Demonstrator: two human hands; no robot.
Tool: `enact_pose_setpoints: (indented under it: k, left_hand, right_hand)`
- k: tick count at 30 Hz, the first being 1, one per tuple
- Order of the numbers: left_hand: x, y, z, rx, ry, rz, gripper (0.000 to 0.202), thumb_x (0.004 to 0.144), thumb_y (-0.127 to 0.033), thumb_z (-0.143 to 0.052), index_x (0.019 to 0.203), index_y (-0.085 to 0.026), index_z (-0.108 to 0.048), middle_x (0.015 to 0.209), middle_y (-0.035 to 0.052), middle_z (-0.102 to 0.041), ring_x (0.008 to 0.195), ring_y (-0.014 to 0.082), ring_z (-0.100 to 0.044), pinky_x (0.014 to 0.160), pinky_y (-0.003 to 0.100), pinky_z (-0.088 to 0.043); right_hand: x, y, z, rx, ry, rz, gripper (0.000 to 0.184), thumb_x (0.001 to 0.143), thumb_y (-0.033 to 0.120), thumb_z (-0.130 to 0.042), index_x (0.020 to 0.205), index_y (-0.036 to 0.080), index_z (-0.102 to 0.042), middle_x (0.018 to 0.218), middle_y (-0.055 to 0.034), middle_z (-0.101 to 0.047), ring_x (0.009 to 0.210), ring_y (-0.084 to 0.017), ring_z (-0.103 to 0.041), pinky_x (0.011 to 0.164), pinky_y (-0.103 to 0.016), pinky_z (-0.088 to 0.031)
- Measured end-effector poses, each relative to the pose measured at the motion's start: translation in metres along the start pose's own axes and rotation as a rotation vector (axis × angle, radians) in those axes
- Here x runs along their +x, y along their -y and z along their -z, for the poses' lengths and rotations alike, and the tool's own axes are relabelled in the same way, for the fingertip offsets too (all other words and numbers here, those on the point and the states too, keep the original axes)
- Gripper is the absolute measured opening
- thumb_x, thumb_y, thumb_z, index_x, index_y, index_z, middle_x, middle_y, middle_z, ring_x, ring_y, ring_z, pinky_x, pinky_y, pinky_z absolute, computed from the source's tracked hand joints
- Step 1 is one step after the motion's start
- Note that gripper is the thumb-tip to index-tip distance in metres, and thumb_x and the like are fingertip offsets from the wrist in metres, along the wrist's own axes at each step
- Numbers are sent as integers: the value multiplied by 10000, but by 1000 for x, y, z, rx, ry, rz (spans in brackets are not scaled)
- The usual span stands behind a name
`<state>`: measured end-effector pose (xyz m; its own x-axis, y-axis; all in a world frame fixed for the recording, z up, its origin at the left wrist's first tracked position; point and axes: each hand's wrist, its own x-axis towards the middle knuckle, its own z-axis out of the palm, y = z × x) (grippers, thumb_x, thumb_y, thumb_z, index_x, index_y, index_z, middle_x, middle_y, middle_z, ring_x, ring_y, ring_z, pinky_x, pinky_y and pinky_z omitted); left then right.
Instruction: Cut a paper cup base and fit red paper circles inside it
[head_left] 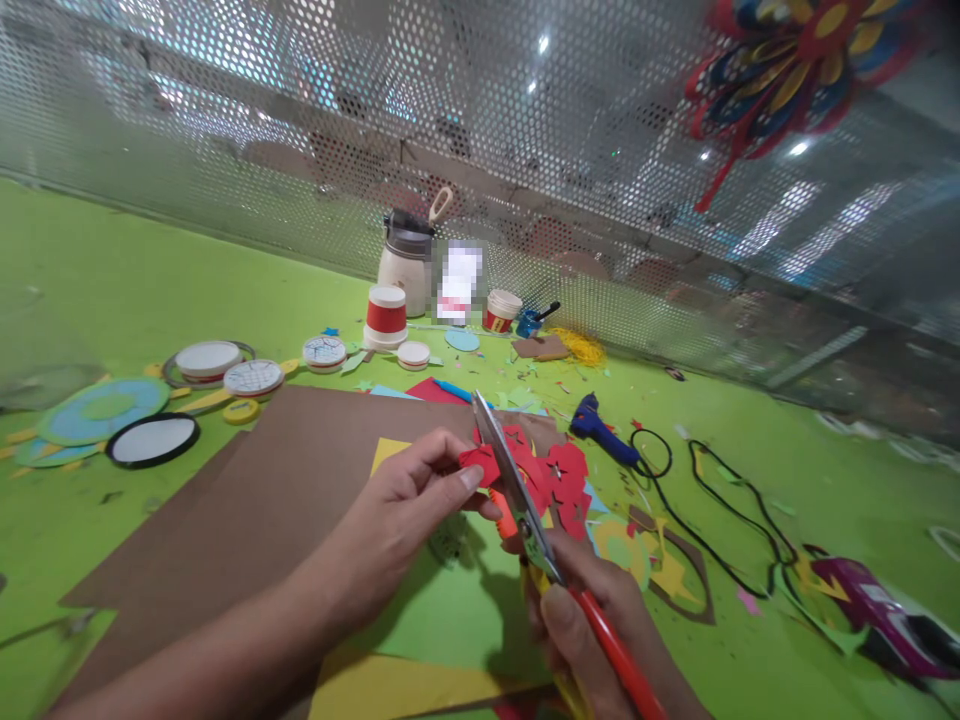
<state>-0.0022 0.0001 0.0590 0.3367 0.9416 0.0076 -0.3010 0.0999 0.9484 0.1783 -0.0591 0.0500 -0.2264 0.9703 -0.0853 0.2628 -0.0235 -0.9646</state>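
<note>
My left hand (412,500) pinches a small piece of red paper (480,463) between thumb and fingers. In my right hand (581,610) is a pair of scissors (517,495) with a red handle part, its blades pointing up and away across the red paper. Whether the blades touch the held piece, I cannot tell. A larger red paper sheet with star-shaped cutouts (566,475) lies just beyond the blades. Below my hands are green paper (442,610) and yellow paper (390,685), on top of brown cardboard (300,480).
A blue glue gun (604,430) with a black cord lies to the right, near a purple device (877,600). Paper cups (386,318), round lids (325,352) and a large jug (405,265) stand toward the back. Paper scraps litter the green table (810,450); a perforated metal screen (300,150) rises behind.
</note>
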Motion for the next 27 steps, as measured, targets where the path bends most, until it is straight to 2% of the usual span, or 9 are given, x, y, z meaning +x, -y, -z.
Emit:
enact_pose_setpoints:
  k: [3,7,11,14,17,20,23,27]
  left_hand:
    - [1,-2,-1,23,46,35,108,888,-246,-560,808,-178,-587,832,8,-670,741,128,-619,737,268,-489]
    - [2,-4,-2,136,168,145,141,884,-269,-556,781,-172,-556,687,-5,-646,593,95,-548,598,224,-445]
    - [2,-2,-3,257,429,311,168,878,-305,-545,768,-179,-530,617,-17,-611,536,93,-508,534,221,-392]
    - [3,1,-3,316,521,361,171,888,-325,-524,794,-183,-531,629,-9,-620,557,103,-499,553,232,-388]
    - [4,5,-3,310,505,360,151,884,-309,-532,796,-186,-539,637,-9,-624,589,110,-512,566,227,-391]
    - [5,10,-2,239,447,344,134,864,-287,-565,780,-184,-556,635,-5,-636,584,111,-531,572,224,-418]
    - [6,15,-2,96,374,381,137,862,-280,-543,785,-171,-574,667,29,-663,600,132,-570,591,247,-453]
    - [6,20,-4,-134,262,428,276,899,-340,-433,772,-157,-595,678,63,-655,627,178,-625,541,266,-458]
  right_hand:
    - [2,1,0,2,-72,37,530,839,679,-499,1006,189,-613,622,32,-448,486,-92,-367,444,-227,-282]
    - [6,8,5,13,-168,8,416,869,558,-559,1068,195,-596,707,13,-510,560,-113,-428,501,-232,-353]
    - [9,14,11,86,-119,32,343,869,400,-629,1148,219,-546,778,20,-539,607,-107,-475,546,-219,-402]
    - [11,13,14,128,-68,62,303,862,271,-630,1151,218,-556,794,24,-552,604,-92,-467,544,-207,-397]
    - [12,9,13,167,-52,40,304,858,175,-597,1157,210,-559,764,38,-540,562,-71,-440,522,-192,-381]
    - [13,7,12,162,-62,60,317,860,160,-585,1173,203,-548,762,41,-538,550,-64,-437,516,-185,-385]
    - [15,5,12,126,-131,103,322,856,152,-590,1171,212,-556,769,41,-546,555,-64,-447,521,-183,-397]
    - [18,1,10,111,-215,120,318,859,162,-591,1169,224,-555,786,31,-558,585,-77,-469,532,-191,-413]
